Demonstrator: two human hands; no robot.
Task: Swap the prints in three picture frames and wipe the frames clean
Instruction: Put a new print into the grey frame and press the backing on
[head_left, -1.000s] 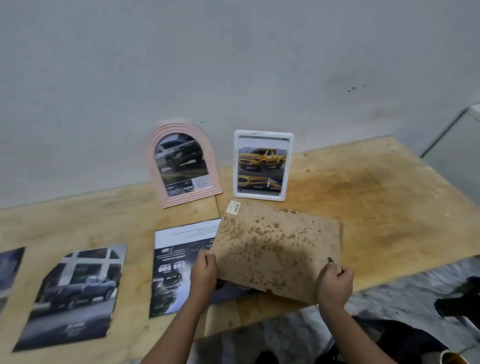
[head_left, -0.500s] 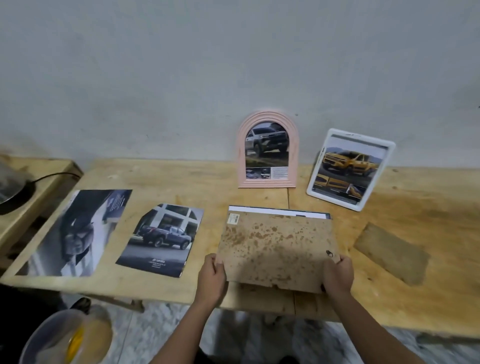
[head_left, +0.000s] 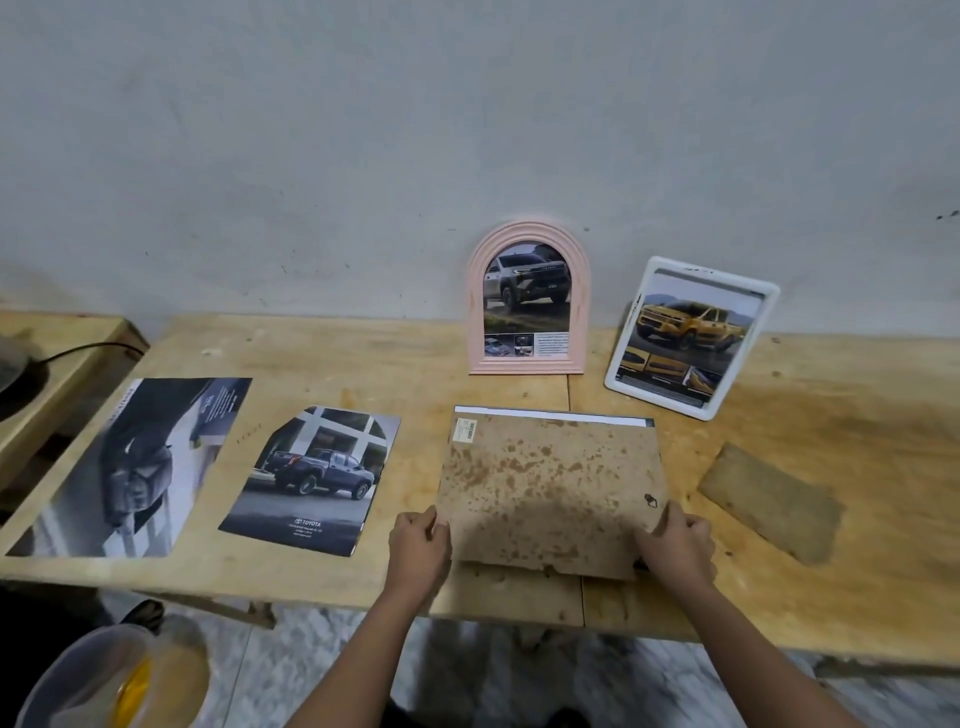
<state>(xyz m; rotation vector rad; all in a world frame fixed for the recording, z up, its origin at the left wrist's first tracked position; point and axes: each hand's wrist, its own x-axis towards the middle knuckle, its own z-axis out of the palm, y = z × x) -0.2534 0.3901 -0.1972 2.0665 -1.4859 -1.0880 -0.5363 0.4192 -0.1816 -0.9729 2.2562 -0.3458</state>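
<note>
Both hands, left hand and right hand, clamp fingers on the stained backing board at table centre; its sticker is unreadable. At nine o'clock, a truck print reads "TOYOTA".

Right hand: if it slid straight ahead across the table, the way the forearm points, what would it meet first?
The right hand grips the stained backing board, so that moves along with it. Beyond it, the white frame leaning on the wall looks first in line, though depth is uncertain.
</note>
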